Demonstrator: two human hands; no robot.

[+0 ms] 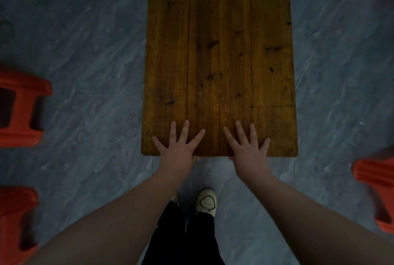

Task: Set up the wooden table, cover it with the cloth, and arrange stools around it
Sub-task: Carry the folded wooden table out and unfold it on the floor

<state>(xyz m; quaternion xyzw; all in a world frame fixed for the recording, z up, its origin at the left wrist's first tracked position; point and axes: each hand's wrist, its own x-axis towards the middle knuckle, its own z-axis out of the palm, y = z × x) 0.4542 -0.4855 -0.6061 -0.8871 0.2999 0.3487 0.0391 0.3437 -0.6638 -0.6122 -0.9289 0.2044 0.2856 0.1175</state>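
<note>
Both hands, left hand (178,147) and right hand (247,147), lie spread flat on the worktop (219,51), holding nothing; press evenly to test steadiness.

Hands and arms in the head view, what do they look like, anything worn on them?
Both forearms are bare to the frame edge, no sleeves showing. The left hand and right hand show no gloves, rings, watch or wristband.

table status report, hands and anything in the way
Left hand and right hand flat on table near edge. No cloth in view. Orange stools off to both sides.
</note>
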